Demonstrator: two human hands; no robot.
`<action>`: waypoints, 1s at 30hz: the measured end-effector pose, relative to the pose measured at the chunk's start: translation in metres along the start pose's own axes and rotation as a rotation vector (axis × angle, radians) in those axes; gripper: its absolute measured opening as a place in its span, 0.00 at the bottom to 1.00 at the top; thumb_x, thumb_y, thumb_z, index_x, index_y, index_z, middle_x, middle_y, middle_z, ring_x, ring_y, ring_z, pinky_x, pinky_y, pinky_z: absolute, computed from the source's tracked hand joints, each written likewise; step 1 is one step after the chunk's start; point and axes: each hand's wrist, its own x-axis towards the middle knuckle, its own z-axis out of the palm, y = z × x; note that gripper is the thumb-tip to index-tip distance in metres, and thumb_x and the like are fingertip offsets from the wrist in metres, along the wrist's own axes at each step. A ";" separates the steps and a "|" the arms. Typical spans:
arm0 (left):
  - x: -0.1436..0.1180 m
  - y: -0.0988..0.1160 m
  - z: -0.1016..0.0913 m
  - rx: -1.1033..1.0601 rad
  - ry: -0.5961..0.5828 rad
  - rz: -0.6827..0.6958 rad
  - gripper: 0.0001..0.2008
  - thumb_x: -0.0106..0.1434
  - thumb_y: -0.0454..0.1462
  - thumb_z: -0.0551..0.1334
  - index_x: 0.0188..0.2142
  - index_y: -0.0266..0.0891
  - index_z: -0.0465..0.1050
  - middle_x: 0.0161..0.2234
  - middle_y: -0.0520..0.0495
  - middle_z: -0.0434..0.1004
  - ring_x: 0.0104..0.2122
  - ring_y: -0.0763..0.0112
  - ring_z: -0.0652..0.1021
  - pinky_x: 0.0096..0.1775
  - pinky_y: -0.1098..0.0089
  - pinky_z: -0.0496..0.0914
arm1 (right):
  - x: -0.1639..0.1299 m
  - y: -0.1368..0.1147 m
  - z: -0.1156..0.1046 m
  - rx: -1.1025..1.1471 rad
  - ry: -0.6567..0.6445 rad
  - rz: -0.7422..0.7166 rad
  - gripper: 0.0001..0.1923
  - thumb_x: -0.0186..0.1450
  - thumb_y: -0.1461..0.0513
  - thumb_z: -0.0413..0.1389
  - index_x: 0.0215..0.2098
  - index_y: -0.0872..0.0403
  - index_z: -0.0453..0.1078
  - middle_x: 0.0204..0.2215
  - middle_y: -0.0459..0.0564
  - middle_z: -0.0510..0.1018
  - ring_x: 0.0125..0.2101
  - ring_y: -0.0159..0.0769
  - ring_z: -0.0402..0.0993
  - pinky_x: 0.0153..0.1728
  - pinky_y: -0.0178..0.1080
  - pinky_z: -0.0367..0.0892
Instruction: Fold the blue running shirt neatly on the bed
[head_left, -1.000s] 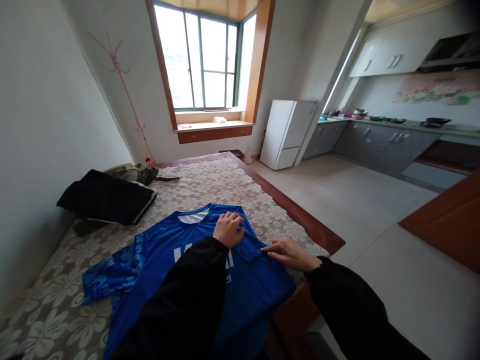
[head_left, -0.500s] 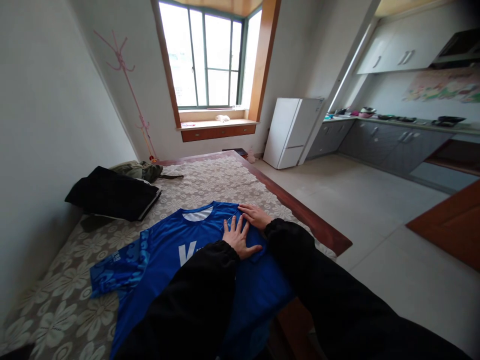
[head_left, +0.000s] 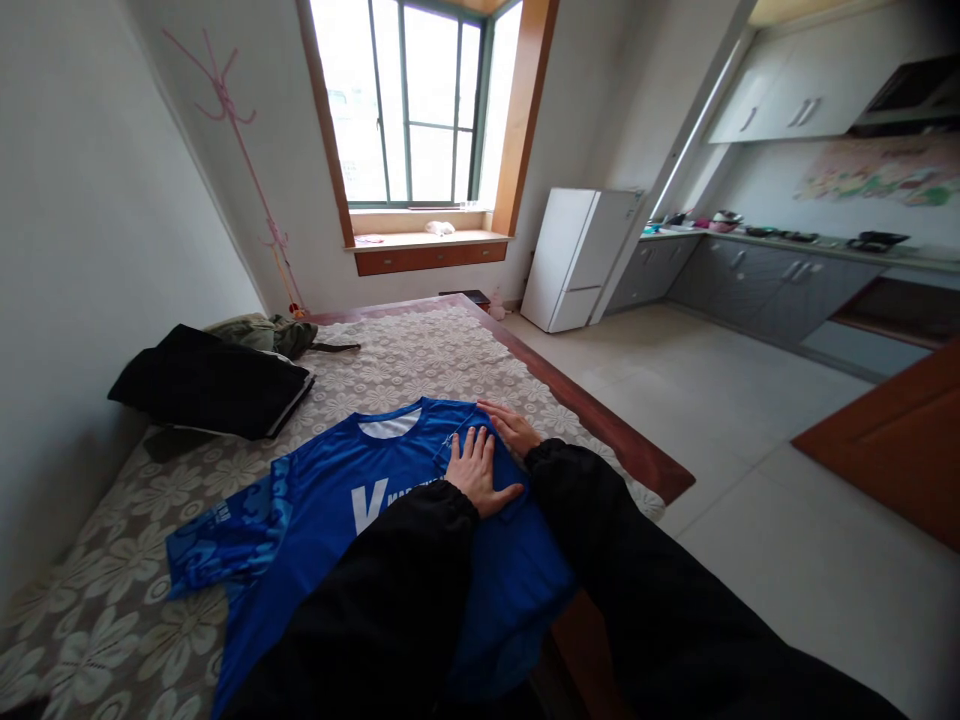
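Head view: our left hand [head_left: 477,472] and right hand [head_left: 513,427] press flat, fingers spread, gripping nothing, on the blue jersey [head_left: 337,500] spread on the worktop [head_left: 450,350]; right sleeve folded in, left sleeve not yet.

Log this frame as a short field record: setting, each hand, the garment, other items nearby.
setting: bed with floral cover, kitchen area beyond
left hand: flat, palm down on blue jersey, fingers spread
right hand: flat on the jersey's folded right edge, beside the left hand
blue jersey: laid face up, far sleeve spread out, white lettering partly covered by an arm
nearby: black garment by the wall; white fridge; pink coat stand
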 end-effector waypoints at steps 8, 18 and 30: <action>0.002 0.002 -0.003 0.011 -0.036 -0.019 0.55 0.62 0.67 0.49 0.72 0.25 0.44 0.74 0.29 0.43 0.73 0.43 0.40 0.69 0.41 0.36 | -0.001 -0.008 0.000 -0.223 -0.202 -0.019 0.27 0.77 0.54 0.37 0.71 0.44 0.58 0.70 0.46 0.60 0.72 0.43 0.48 0.70 0.60 0.41; -0.110 -0.047 -0.051 -0.153 -0.044 -0.107 0.36 0.69 0.58 0.51 0.66 0.36 0.62 0.71 0.36 0.55 0.71 0.55 0.56 0.69 0.52 0.54 | -0.004 -0.014 -0.006 -0.288 -0.285 -0.045 0.33 0.73 0.48 0.46 0.74 0.44 0.51 0.72 0.48 0.54 0.73 0.46 0.43 0.71 0.59 0.38; -0.327 -0.136 -0.116 0.222 0.315 -0.902 0.19 0.70 0.48 0.51 0.44 0.42 0.76 0.47 0.42 0.81 0.49 0.55 0.77 0.52 0.57 0.69 | 0.069 -0.109 -0.004 -0.378 -0.354 -0.216 0.27 0.62 0.59 0.60 0.60 0.51 0.72 0.64 0.58 0.70 0.66 0.56 0.60 0.66 0.59 0.52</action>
